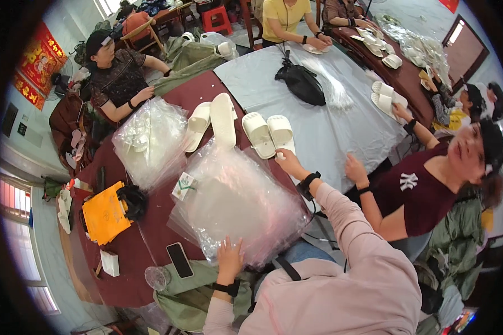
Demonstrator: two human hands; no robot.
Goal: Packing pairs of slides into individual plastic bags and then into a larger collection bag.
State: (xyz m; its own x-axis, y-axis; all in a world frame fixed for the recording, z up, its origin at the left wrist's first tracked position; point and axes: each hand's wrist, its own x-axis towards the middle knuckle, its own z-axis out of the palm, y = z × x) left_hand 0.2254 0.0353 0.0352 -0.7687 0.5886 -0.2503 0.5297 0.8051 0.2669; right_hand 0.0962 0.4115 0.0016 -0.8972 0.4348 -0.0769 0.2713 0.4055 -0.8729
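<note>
My left hand lies with its fingers spread on the near edge of a thick stack of clear plastic bags. My right hand reaches forward, its fingers closed at the near end of a cream slide sandal. Its mate, another cream slide sandal, stands close beside it on the left. Further left are two more cream sandals: one slide stands upright, and beside it a sandal shows its sole. A small white card rests on the bags.
A second pile of bags lies before a person at the left. Near me are a phone, a clear cup and an orange bag. A co-worker at the right touches a slide sandal. A black bag lies on the pale table cover.
</note>
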